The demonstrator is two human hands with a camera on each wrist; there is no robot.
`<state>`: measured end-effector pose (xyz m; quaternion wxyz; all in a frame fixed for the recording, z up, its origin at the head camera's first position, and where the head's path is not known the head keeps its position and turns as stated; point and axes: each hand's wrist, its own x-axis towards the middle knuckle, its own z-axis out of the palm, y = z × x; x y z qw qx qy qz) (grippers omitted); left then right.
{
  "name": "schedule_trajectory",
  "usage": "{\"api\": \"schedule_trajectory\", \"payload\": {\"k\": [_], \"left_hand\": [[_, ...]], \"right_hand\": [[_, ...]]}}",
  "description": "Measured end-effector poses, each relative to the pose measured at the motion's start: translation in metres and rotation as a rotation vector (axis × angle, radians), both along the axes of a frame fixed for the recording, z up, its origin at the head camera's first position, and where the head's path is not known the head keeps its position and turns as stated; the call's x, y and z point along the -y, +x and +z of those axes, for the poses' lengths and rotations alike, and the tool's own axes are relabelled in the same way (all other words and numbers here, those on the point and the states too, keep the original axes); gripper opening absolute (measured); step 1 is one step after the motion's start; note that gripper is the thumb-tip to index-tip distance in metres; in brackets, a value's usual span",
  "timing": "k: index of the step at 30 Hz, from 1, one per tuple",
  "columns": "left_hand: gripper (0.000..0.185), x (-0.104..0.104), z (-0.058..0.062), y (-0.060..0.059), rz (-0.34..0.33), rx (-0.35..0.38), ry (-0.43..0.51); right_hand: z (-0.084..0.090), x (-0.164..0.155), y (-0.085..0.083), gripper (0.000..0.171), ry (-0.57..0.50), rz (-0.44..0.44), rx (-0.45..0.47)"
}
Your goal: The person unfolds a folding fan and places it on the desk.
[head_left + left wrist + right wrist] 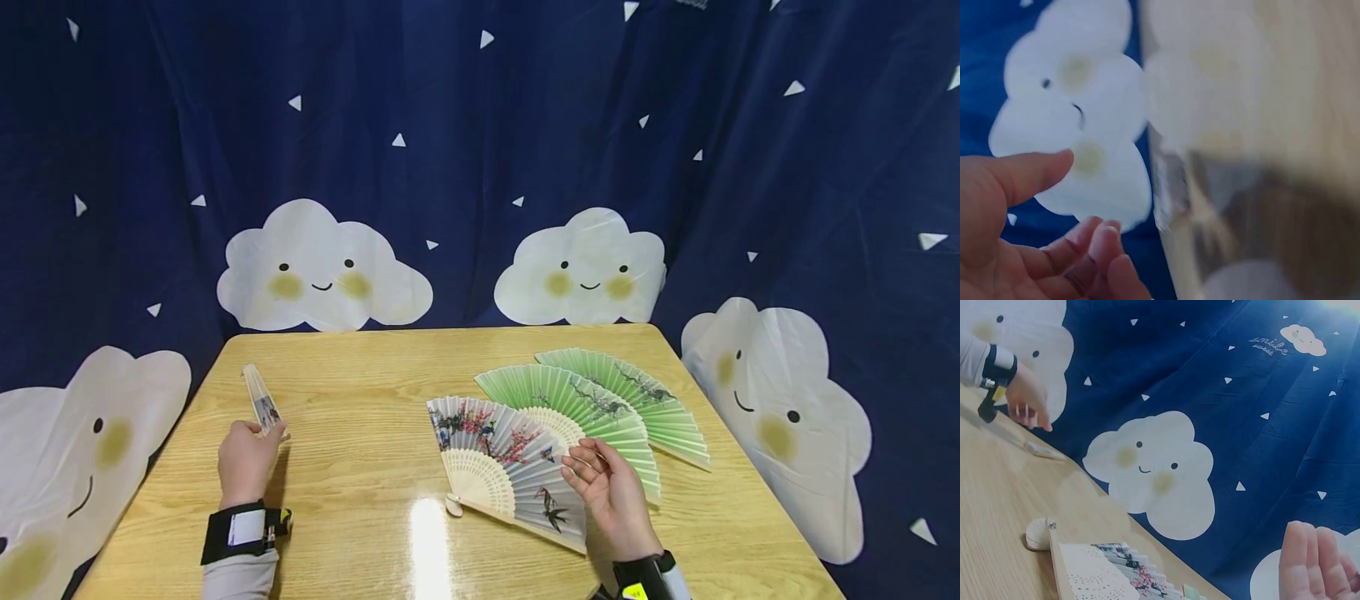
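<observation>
On the table's left side lies a closed folding fan (260, 398), pale ribbed with a dark and red print. My left hand (250, 458) is at its near end; the left wrist view shows thumb and fingers apart with nothing between them. In the right wrist view the closed fan (1044, 452) lies flat just below that hand. My right hand (611, 500) hovers palm up, fingers loosely bent and holding nothing, over the right edge of a spread grey fan (517, 467) with pink blossoms and birds. Its tassel end points toward the left.
Behind the grey fan, a spread green fan (592, 408) with a dark branch print partly lies under it. Another green fan (660, 404) is spread further back right. The wooden table (352, 375) ends at a dark blue curtain (450, 100) with white clouds.
</observation>
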<state>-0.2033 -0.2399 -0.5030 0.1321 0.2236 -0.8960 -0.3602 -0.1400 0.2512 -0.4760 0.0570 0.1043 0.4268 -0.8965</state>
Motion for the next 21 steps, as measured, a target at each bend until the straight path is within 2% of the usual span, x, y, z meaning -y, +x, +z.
{"api": "schedule_trajectory", "payload": {"k": [3, 7, 12, 16, 21], "left_hand": [[0.061, 0.009, -0.007, -0.002, 0.001, 0.09, 0.0], [0.076, 0.015, -0.009, -0.009, -0.017, 0.19, -0.004], [0.088, 0.019, -0.011, -0.021, -0.026, 0.276, -0.011], [0.085, 0.019, -0.012, -0.029, -0.015, 0.341, 0.003], [0.062, 0.019, -0.011, -0.033, -0.03, 0.376, -0.013]], "right_hand": [[-0.001, 0.0, 0.0, 0.028, -0.001, -0.01, 0.013], [-0.002, 0.001, 0.0, 0.027, -0.003, -0.018, 0.031], [-0.004, 0.004, 0.001, 0.025, 0.023, -0.002, 0.038], [-0.004, 0.007, 0.002, 0.025, 0.048, -0.005, 0.04], [-0.004, 0.009, 0.002, 0.025, 0.053, -0.019, 0.04]]}}
